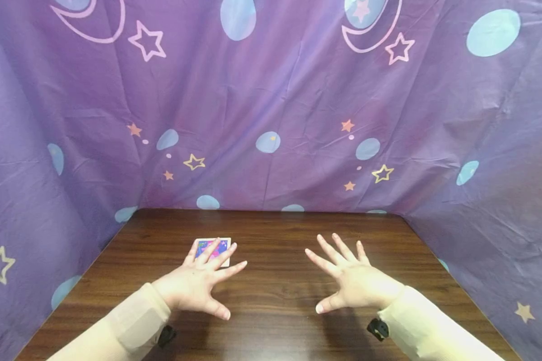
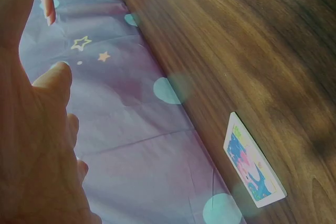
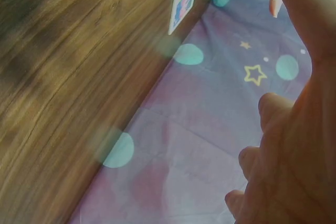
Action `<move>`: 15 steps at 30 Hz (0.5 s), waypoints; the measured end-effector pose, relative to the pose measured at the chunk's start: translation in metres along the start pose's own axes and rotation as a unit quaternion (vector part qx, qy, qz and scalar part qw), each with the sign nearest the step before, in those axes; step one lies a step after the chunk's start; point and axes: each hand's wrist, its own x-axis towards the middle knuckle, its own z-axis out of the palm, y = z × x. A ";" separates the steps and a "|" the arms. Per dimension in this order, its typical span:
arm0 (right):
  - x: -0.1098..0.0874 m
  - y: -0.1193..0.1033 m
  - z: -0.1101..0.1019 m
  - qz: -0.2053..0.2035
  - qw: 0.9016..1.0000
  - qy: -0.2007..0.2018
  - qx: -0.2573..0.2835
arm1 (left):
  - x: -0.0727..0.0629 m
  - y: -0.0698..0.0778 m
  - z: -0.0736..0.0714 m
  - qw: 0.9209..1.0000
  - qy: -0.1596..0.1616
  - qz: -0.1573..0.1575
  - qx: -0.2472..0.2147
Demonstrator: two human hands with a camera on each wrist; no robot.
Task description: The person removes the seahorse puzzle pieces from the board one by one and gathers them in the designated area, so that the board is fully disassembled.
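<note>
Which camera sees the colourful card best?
The left wrist view: there the card shows whole and largest, though slanted. In the head view, the left hand partly hides it. The right wrist view shows it small, at the top edge.

You were in a booth-like, draped-off space, where star-patterned purple cloth [image 1: 298,105] hung around three sides of your wood-grain bench [image 1: 271,281].
</note>
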 end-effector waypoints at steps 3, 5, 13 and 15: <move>0.000 0.000 0.000 0.001 1.000 0.000 0.000 | 0.000 -0.001 0.000 1.000 -0.003 -0.002 0.000; 0.001 0.001 -0.001 0.000 1.000 0.002 0.002 | 0.001 -0.002 -0.001 1.000 -0.007 -0.004 -0.004; 0.017 -0.003 0.012 -0.037 0.997 0.064 0.000 | -0.005 -0.018 0.000 0.993 -0.027 -0.046 -0.106; 0.027 -0.006 0.021 -0.035 0.996 0.080 0.021 | -0.007 -0.025 0.003 0.988 -0.028 -0.061 -0.137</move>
